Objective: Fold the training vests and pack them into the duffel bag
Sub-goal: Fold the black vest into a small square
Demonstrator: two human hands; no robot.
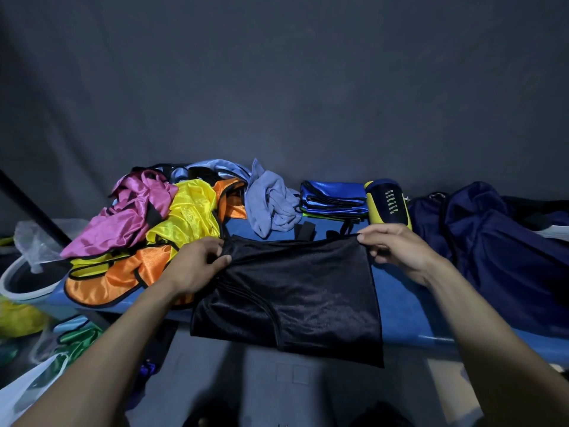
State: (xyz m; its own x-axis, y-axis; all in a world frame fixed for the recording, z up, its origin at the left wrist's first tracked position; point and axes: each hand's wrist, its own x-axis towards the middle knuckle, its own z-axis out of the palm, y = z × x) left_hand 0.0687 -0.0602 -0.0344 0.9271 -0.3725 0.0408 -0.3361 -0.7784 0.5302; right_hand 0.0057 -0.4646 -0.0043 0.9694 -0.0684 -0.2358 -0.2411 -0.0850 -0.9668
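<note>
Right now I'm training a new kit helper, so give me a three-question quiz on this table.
1. True or false: both hands grip the black vest.
2. The folded blue vests lie: A) under the orange vest B) between the grey-blue cloth and the duffel bag C) inside the bag
3. Which vest lies on top of the yellow vest in the pile?

Key: 1 true, left hand and right hand; 2 B; 3 the pink vest.

Both forearms bare, seemingly no sleeves or jewellery.
</note>
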